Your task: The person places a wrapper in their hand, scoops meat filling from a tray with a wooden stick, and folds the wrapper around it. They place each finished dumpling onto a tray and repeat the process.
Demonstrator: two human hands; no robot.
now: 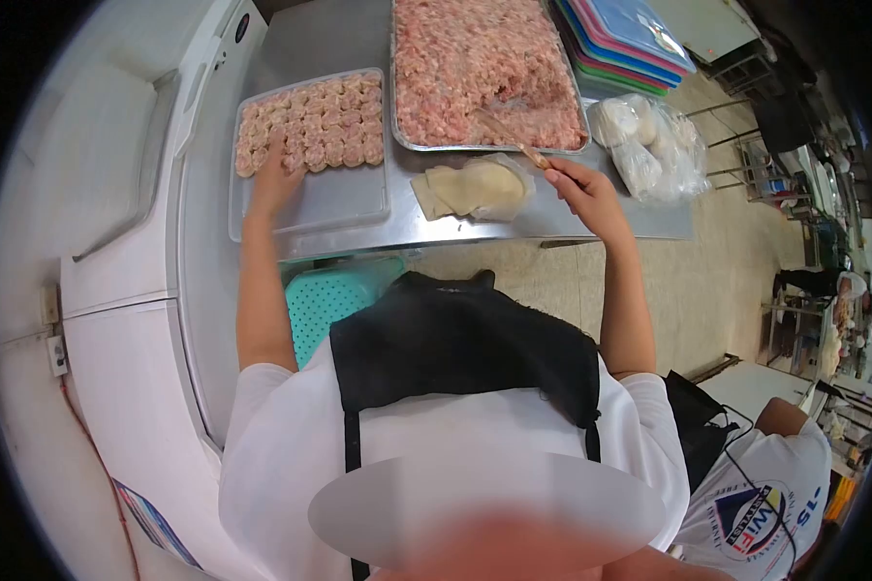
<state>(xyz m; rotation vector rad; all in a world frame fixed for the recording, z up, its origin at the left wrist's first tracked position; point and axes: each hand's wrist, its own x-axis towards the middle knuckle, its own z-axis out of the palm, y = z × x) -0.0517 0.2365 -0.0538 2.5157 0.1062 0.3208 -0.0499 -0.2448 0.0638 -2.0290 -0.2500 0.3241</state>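
My left hand (277,179) reaches into a clear plastic tray (334,205) at the near edge of its rows of open-topped meat dumplings (334,121). Its fingers are closed around a dumpling at the end of a row, which they largely cover. My right hand (588,198) grips the brown handle of a spatula (531,155), whose thin blade slants toward the meat. Ground raw meat (475,68) fills a large metal tray (394,107), with a scooped hollow at its near right. Just below lies a fanned stack of pale dumpling wrappers (475,189) on plastic.
Clear bags of white, rounded contents (644,136) sit at the table's right edge. Behind them are stacked coloured lids (635,44). A white refrigerator (116,232) stands left, and a turquoise basket (325,300) is under the metal table (436,230). Another person (765,484) is at lower right.
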